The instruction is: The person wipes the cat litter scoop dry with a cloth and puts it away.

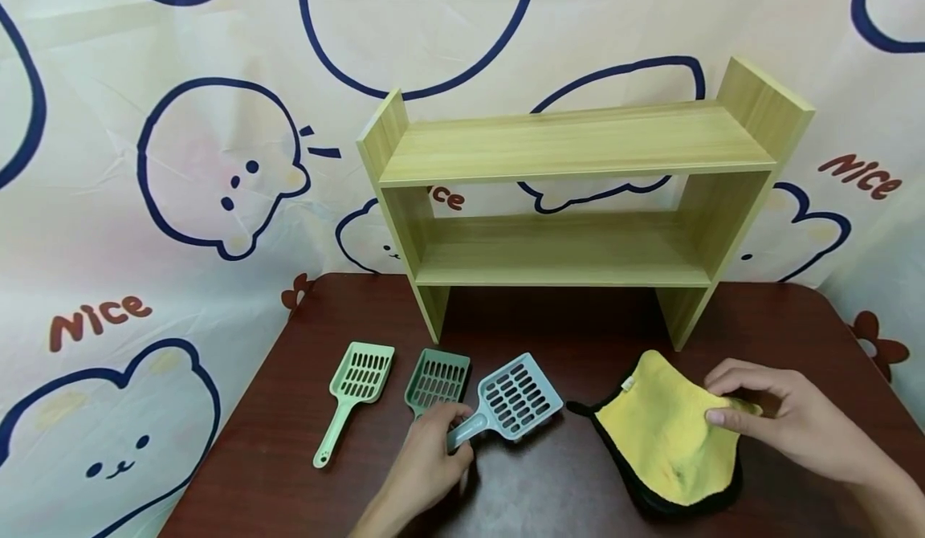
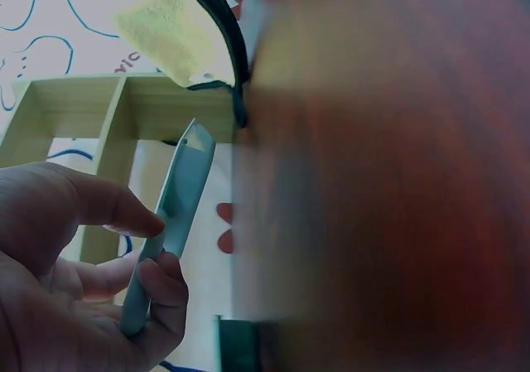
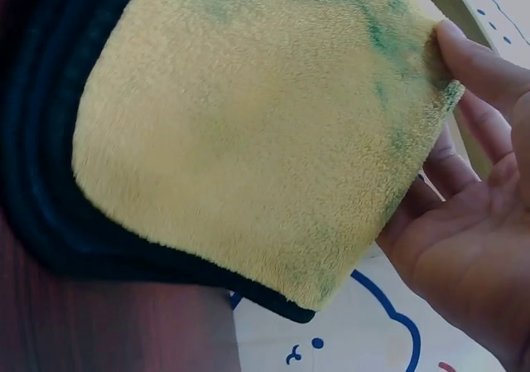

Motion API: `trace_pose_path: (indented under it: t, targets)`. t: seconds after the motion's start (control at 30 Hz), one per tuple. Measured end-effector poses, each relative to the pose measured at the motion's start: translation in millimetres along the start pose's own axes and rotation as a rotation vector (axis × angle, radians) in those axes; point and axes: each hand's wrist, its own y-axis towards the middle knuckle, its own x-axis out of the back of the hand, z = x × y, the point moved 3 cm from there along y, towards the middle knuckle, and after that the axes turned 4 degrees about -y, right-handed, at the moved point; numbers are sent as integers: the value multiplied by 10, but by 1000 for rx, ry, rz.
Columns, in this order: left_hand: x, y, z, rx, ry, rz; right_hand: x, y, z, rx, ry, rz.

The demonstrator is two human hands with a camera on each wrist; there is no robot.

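Observation:
In the head view my left hand [image 1: 429, 454] grips the handle of a light blue slotted litter scoop [image 1: 517, 397], its head tilted up to the right. The left wrist view shows the same scoop [image 2: 187, 191] edge-on, pinched between thumb and fingers. Just behind that hand lies a dark green litter scoop [image 1: 438, 377], its handle hidden. A light green litter scoop [image 1: 361, 373] rests further left. My right hand [image 1: 784, 413] pinches the edge of a yellow cloth [image 1: 668, 425] with dark trim. Green stains mark the cloth [image 3: 248, 132] in the right wrist view.
A two-tier wooden shelf [image 1: 564, 253] stands at the back of the dark red-brown table [image 1: 267, 442]. Behind it hangs a pale curtain [image 1: 238, 32] printed with bears. A dark loop [image 1: 580, 408] sticks out from the cloth's left corner.

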Motion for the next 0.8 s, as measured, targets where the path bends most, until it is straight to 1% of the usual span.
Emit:
trace_pose_path:
  t: [0.1,0.17,0.23,0.33,0.43,0.5,0.6,0.67,0.8]
  targets:
    - [59,35,-66,-29,32,-18,9,9,47,19,2,-34]
    - [88,57,-105,-47,37,-22,13,14,66,24,1,-72]
    - [105,80,-137,-69,44,-22,13,21,78,50,33,-114]
    - [118,110,-188,-100,43,-8,8,39,81,136,173,-146]
    - [112,135,-236,-129,49,9,1,52,90,221,326,-138]
    - [105,147,-266,-147,48,17,-5,62,106,245,373,-126]
    - [92,159,-290,-156,35,32,-12,79,146,245,388,-107]
    - [84,165,-293,-152,20,45,-12,90,174,223,379,-97]
    - [72,176,-300,-152,2,56,3,88,221,127,241,-116]
